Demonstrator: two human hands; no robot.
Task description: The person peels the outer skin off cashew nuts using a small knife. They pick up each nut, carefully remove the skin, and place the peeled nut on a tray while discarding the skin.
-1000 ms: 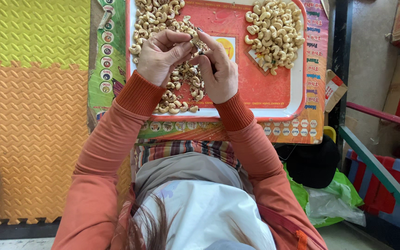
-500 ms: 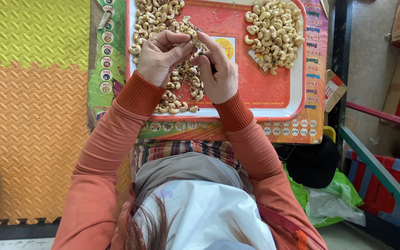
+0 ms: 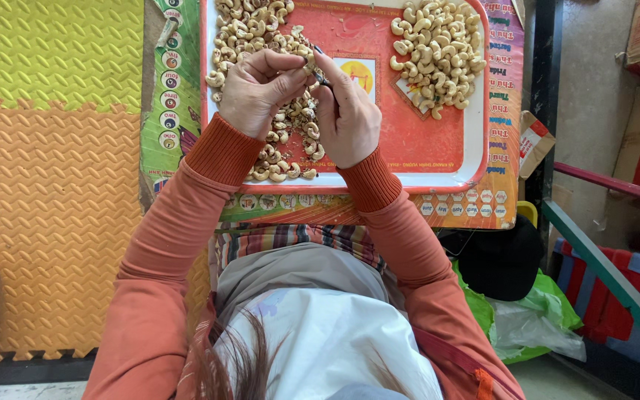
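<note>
Left hand [image 3: 255,89] pinches one cashew [image 3: 307,65] over the left heap [image 3: 261,30] on the red tray [image 3: 424,141], right hand [image 3: 346,111] closed on a small blade [image 3: 319,72]; scrape lightly, away from fingertips, peeled pile [image 3: 438,44] far right.

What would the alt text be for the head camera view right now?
Seen from above, a left hand and right hand in orange sleeves meet over a red tray, pinching one cashew between two piles of nuts.
</note>
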